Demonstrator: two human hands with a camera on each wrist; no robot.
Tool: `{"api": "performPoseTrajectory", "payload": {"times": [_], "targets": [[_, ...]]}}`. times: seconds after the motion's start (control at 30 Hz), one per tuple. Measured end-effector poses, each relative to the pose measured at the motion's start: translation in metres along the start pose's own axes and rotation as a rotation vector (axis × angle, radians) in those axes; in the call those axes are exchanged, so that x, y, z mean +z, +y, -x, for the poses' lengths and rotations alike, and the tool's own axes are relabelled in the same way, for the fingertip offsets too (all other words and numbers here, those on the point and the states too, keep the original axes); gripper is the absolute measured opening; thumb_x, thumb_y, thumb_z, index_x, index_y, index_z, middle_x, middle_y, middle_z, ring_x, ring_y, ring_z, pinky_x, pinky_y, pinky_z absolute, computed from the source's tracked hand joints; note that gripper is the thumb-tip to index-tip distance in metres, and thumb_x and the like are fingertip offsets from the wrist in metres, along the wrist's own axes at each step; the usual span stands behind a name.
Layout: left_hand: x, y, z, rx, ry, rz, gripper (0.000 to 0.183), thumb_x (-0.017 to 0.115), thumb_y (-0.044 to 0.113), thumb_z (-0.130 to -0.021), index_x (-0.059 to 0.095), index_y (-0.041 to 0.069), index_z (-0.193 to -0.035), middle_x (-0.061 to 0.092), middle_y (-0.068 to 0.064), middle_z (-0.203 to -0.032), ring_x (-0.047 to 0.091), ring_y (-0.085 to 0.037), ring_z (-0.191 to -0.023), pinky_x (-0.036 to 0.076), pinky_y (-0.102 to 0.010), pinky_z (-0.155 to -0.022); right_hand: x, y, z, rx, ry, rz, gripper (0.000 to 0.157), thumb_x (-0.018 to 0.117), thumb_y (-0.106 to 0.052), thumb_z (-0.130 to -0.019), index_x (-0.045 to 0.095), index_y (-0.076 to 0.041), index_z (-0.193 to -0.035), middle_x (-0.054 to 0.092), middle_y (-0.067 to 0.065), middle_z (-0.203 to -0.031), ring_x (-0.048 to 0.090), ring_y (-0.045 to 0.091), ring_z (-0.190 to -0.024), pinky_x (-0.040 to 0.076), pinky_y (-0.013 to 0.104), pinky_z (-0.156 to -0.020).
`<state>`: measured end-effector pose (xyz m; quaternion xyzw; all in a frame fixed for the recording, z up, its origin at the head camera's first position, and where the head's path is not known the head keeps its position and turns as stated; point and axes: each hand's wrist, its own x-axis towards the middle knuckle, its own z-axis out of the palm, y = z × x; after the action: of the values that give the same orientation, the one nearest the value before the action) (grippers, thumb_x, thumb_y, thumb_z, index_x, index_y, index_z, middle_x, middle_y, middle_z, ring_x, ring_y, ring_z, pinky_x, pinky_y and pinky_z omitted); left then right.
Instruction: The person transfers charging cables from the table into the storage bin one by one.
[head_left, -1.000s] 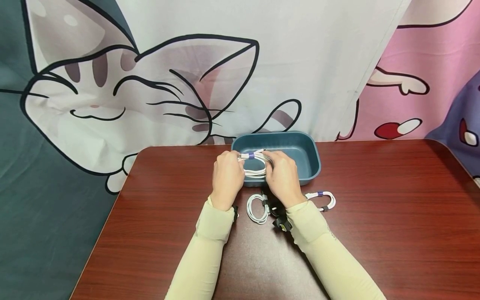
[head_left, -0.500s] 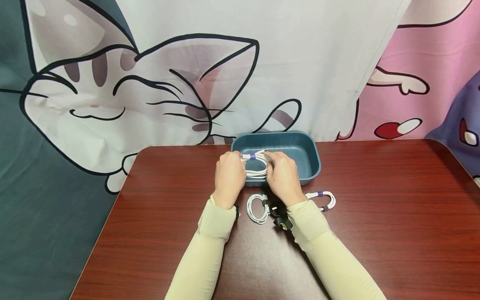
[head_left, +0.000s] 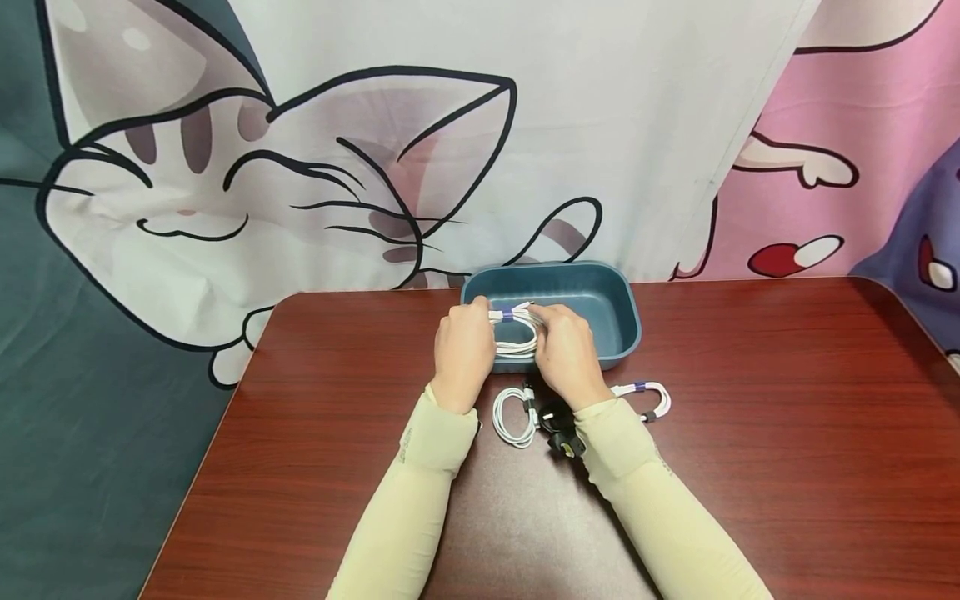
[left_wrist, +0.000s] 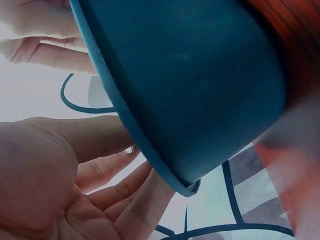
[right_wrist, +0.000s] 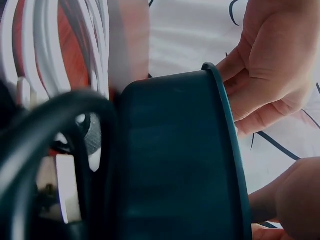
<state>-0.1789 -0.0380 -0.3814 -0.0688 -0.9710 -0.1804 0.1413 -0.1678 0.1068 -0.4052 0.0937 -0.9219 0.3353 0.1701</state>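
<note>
A coiled white cable (head_left: 517,348) with a purple tie hangs over the near side of a teal plastic basin (head_left: 628,321). On its left my left hand (head_left: 465,354) grips the coil, thumb and fingers bent around it. My right hand (head_left: 568,352) pinches the coil's right side. In the left wrist view the basin wall (left_wrist: 190,90) covers the cable, and a small metal tip (left_wrist: 131,149) shows by the thumb of the left hand (left_wrist: 40,175). In the right wrist view the basin also hides what the fingers hold.
In front of the basin lie a coiled white cable (head_left: 514,421) with a black strap and a black cable (head_left: 555,421), partly under the right wrist. Another white cable (head_left: 663,398) with a purple tie lies right of it. Behind the brown table (head_left: 787,433) hangs a printed curtain (head_left: 637,150).
My left hand has shifted slightly right and up. The coil between the hands has moved a little to the right with it. The right hand has stayed nearly in place.
</note>
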Motion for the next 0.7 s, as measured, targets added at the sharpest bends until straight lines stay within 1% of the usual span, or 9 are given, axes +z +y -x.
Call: {"api": "performPoseTrajectory", "payload": {"times": [0.07,0.27,0.47,0.6,0.7], "targets": [[0.0009,0.0,-0.0006,0.014,-0.009,-0.003,0.008,0.065,0.0,-0.091,0.071,0.001,-0.097,0.071,-0.021,-0.083,0.07,-0.038,-0.071,0.056,-0.047,-0.061,0.0,0.0004,-0.0003,0.003,-0.005,0.009,0.033,0.06,0.008,-0.088,0.072,0.001,-0.118,0.07,0.019,-0.109,0.067,0.038,-0.103,0.051,0.051,-0.088],[0.0045,-0.0011,-0.0029,0.046,-0.025,-0.039,0.016,0.058,-0.002,-0.094,0.074,0.0,-0.093,0.071,-0.02,-0.081,0.07,-0.038,-0.07,0.057,-0.046,-0.061,0.0008,0.0019,-0.0005,0.01,-0.016,0.023,0.033,0.06,0.008,-0.088,0.072,0.001,-0.118,0.071,0.019,-0.11,0.067,0.038,-0.104,0.051,0.052,-0.088],[0.0068,-0.0013,-0.0048,0.059,-0.03,-0.068,0.016,0.061,-0.004,-0.091,0.075,0.0,-0.084,0.071,-0.018,-0.078,0.07,-0.038,-0.069,0.058,-0.046,-0.06,0.0016,0.0038,-0.0005,0.008,-0.03,0.026,0.034,0.06,0.008,-0.088,0.072,0.001,-0.119,0.071,0.019,-0.111,0.067,0.038,-0.104,0.051,0.052,-0.088],[0.0072,-0.0007,-0.0054,0.052,-0.047,-0.084,0.014,0.063,-0.003,-0.09,0.075,0.0,-0.083,0.07,-0.018,-0.077,0.07,-0.037,-0.069,0.057,-0.045,-0.059,0.0023,0.0044,-0.0005,0.002,-0.033,0.03,0.034,0.058,0.009,-0.087,0.072,0.002,-0.118,0.071,0.02,-0.109,0.067,0.039,-0.103,0.052,0.052,-0.087],[0.0086,-0.0007,-0.0065,0.054,-0.05,-0.091,0.016,0.062,-0.002,-0.091,0.075,0.0,-0.083,0.071,-0.018,-0.078,0.07,-0.036,-0.069,0.057,-0.045,-0.058,0.003,0.0055,-0.0008,-0.001,-0.034,0.035,0.034,0.056,0.009,-0.087,0.072,0.002,-0.116,0.072,0.02,-0.109,0.068,0.038,-0.102,0.052,0.052,-0.085]]}}
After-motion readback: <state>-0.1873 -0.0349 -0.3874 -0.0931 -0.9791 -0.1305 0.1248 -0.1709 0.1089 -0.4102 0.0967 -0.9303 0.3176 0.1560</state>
